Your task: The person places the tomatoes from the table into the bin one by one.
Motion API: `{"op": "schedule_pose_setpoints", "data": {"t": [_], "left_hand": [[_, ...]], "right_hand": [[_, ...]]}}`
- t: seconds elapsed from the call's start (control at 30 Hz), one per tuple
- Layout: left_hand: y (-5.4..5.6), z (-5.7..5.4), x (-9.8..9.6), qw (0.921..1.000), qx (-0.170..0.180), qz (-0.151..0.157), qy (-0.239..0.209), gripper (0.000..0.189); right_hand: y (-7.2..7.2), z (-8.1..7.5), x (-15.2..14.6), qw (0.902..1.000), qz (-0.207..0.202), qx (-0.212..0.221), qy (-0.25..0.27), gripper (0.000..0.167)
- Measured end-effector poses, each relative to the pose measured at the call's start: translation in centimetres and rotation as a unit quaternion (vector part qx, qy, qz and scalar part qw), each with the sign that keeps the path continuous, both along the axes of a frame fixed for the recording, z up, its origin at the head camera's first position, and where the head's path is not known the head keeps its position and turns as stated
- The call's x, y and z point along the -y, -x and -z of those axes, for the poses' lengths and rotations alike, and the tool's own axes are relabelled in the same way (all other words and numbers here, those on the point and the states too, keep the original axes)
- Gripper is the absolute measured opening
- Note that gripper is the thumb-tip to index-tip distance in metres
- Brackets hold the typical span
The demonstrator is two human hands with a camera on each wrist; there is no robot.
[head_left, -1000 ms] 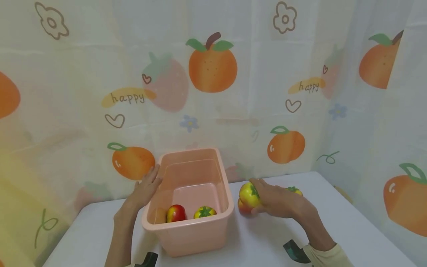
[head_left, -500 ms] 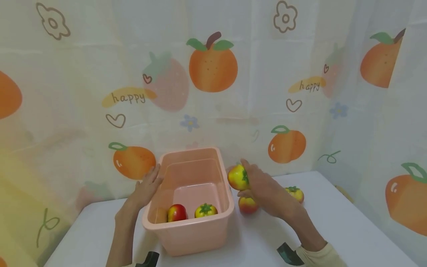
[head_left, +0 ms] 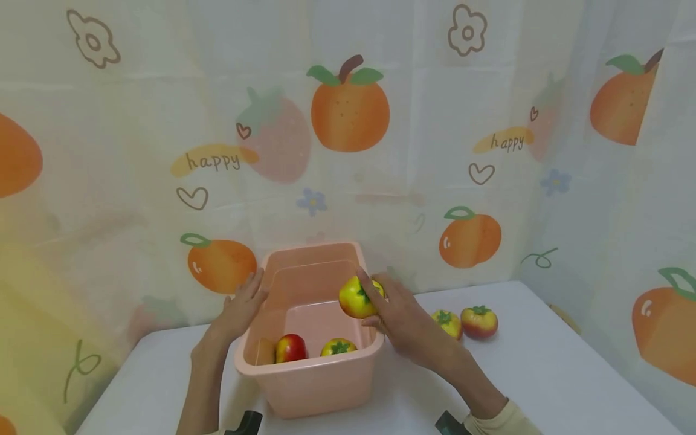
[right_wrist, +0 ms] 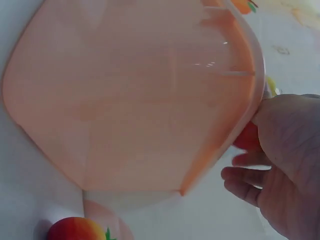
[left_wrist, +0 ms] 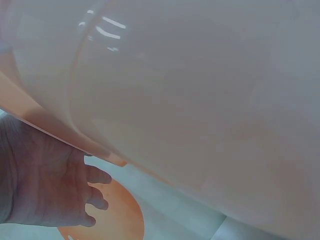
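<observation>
A yellow-and-red persimmon [head_left: 353, 297] with green leaves at its top is in my right hand [head_left: 405, 323], pinched between thumb and fingers over the right rim of the pink plastic basin [head_left: 315, 383]. In the right wrist view, a red patch of this persimmon [right_wrist: 247, 137] shows between the hand and the rim. My left hand [head_left: 237, 311] rests along the basin's left side, fingers straight; the left wrist view shows its palm [left_wrist: 47, 175] beside the wall. Inside the basin lie a red fruit [head_left: 291, 348] and a yellow persimmon [head_left: 338, 347], both partly hidden by the front rim.
Two more persimmons lie on the white table [head_left: 549, 356] at the right: one [head_left: 448, 323] partly behind my right forearm, the other [head_left: 480, 321] beside it. A fruit-print curtain [head_left: 348, 205] hangs just behind the table and along its right side.
My right hand has lifted the persimmon off the table beside the basin and carried it left over the basin's right rim. The left hand has stayed in place.
</observation>
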State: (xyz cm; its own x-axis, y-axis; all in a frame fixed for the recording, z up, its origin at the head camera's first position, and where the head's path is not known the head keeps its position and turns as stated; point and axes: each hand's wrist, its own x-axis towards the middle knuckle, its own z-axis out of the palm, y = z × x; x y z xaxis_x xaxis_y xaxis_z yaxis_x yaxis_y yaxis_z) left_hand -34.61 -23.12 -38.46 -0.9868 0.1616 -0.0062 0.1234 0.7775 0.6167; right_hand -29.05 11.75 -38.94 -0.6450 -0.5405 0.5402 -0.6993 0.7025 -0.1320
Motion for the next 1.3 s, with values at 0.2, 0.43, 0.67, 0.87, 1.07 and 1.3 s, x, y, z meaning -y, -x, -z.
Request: {"op": "schedule_pose_setpoints", "data": {"t": [0.2,0.43,0.67,0.87,1.07,1.3], "left_hand": [[0.1,0.2,0.0,1.0,0.004,-0.002,0.005,0.071],[0.2,0.1,-0.2,0.9999,0.007,-0.004,0.01,0.068],[0.2,0.0,-0.3,0.9999,0.01,-0.008,0.004,0.068],[0.3,0.0,-0.2,0.9999,0.007,-0.006,0.007,0.068],[0.4,0.0,0.0,1.0,0.005,-0.001,0.007,0.069],[0.2,0.0,-0.1,1.0,0.0,-0.001,0.01,0.069]], "right_hand": [[0.2,0.4,-0.2,0.9998,-0.009,0.003,-0.018,0.081],[-0.1,-0.2,-1.1,0.9995,0.009,0.02,-0.021,0.073],[-0.4,-2.0,-3.2,0.9928,0.041,0.112,-0.004,0.064],[-0.4,-2.7,-4.7,0.9916,0.053,0.118,-0.007,0.061],[0.0,-3.1,-6.1,0.987,0.052,0.151,-0.015,0.06],[0.0,-3.5,-8.1,0.9837,0.065,0.167,-0.011,0.06]]}}
